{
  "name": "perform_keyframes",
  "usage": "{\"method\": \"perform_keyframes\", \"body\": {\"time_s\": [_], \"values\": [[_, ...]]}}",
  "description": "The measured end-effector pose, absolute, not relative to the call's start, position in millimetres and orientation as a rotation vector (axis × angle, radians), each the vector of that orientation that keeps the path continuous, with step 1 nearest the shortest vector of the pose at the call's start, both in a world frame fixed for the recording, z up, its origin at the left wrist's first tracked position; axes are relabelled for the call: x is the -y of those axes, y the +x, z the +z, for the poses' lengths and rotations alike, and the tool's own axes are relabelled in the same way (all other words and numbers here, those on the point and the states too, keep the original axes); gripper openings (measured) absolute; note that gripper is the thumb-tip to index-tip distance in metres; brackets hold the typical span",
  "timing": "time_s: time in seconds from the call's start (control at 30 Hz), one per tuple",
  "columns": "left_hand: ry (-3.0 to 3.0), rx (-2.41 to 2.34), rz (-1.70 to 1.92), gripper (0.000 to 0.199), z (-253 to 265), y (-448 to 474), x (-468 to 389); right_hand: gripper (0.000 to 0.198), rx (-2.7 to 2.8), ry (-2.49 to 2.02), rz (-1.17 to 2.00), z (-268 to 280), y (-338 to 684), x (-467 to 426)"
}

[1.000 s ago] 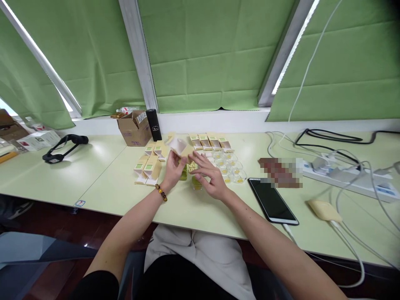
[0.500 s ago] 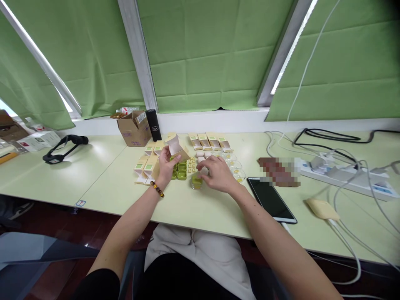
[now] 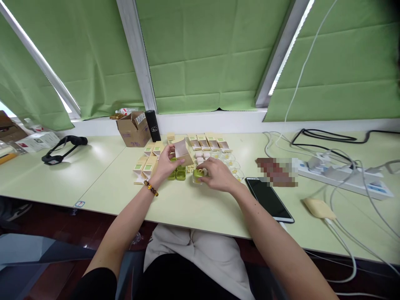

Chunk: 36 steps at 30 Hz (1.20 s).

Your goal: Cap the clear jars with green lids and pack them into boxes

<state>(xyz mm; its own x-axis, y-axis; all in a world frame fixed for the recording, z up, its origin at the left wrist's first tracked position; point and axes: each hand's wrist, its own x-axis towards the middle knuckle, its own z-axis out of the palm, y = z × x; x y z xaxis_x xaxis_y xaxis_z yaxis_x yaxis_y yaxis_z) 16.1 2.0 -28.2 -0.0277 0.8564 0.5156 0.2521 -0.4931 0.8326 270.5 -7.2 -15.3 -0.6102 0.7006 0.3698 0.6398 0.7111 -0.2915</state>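
Note:
My left hand point(image 3: 166, 164) holds a small open cardboard box point(image 3: 184, 153), tilted above the table. My right hand point(image 3: 218, 174) has its thumb and fingers closed about a small clear jar with a green top point(image 3: 197, 176), which stands on the table; a pale loop shows on the jar's top. Between and behind the hands lie square green lids point(image 3: 180, 175), small yellowish pieces and several pale pink pieces point(image 3: 200, 156). To the right of these are several clear jars point(image 3: 236, 171), partly hidden by my right hand.
Open cream boxes with green labels stand at left point(image 3: 146, 168) and at the back point(image 3: 212, 143). Behind are a brown carton point(image 3: 133, 135) and a black cylinder point(image 3: 153, 126). A phone point(image 3: 269, 200), a power strip point(image 3: 346, 179) and cables lie right; a black headset point(image 3: 64, 149) rests left.
The box in my left hand has turned and shifted slightly right. My right hand's fingers have come down round the jar, whose green top now shows a pale loop.

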Motion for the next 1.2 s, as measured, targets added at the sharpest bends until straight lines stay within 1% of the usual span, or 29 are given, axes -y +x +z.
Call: {"method": "perform_keyframes", "body": {"time_s": [0.07, 0.17, 0.27, 0.33, 0.47, 0.6, 0.7, 0.73, 0.77, 0.83, 0.97, 1.03, 1.07, 1.2], "values": [[1.841, -1.16, 1.492, 0.068, -25.8, 16.4, 5.6, 0.027, 2.298, -1.029, 0.227, -12.5, 279.2, 1.4], [1.965, -1.27, 1.426, 0.061, -29.7, 17.7, 16.1, 0.028, 2.051, -0.917, 0.309, -11.3, 291.3, -6.8], [2.021, -1.371, 1.339, 0.06, -39.3, 20.2, 21.5, 0.032, 1.834, -0.795, 0.369, -12.1, 297.5, -11.7], [2.063, -1.368, 1.285, 0.064, -45.5, 22.4, 23.2, 0.036, 1.732, -0.754, 0.395, -12.7, 297.8, -12.0], [2.178, -1.375, 1.174, 0.078, -53.0, 27.6, 27.0, 0.039, 1.624, -0.697, 0.432, -13.9, 293.0, -8.1], [2.253, -1.372, 1.037, 0.082, -56.4, 30.9, 31.5, 0.039, 1.599, -0.659, 0.456, -16.2, 287.6, -4.4], [2.306, -1.345, 1.006, 0.093, -57.2, 30.7, 32.7, 0.037, 1.609, -0.652, 0.462, -17.9, 285.2, -2.9], [2.324, -1.334, 1.014, 0.094, -56.9, 30.2, 32.8, 0.037, 1.611, -0.656, 0.461, -18.3, 284.7, -2.5], [2.342, -1.319, 1.037, 0.091, -56.2, 29.6, 33.0, 0.037, 1.609, -0.662, 0.459, -18.7, 284.3, -2.1], [2.384, -1.259, 1.132, 0.077, -53.9, 28.5, 33.9, 0.038, 1.6, -0.668, 0.457, -19.3, 283.6, -1.2], [2.513, -1.053, 1.375, 0.033, -47.4, 28.6, 38.7, 0.039, 1.576, -0.655, 0.46, -20.6, 282.4, 1.0], [2.549, -1.024, 1.393, 0.017, -45.6, 29.9, 40.7, 0.039, 1.569, -0.646, 0.471, -21.1, 281.7, 2.3], [2.56, -1.03, 1.373, 0.016, -45.6, 30.7, 40.9, 0.039, 1.568, -0.639, 0.478, -21.3, 281.3, 3.0], [2.588, -1.07, 1.244, 0.028, -52.6, 32.7, 35.7, 0.038, 1.588, -0.605, 0.48, -21.4, 278.7, 6.6]]}}
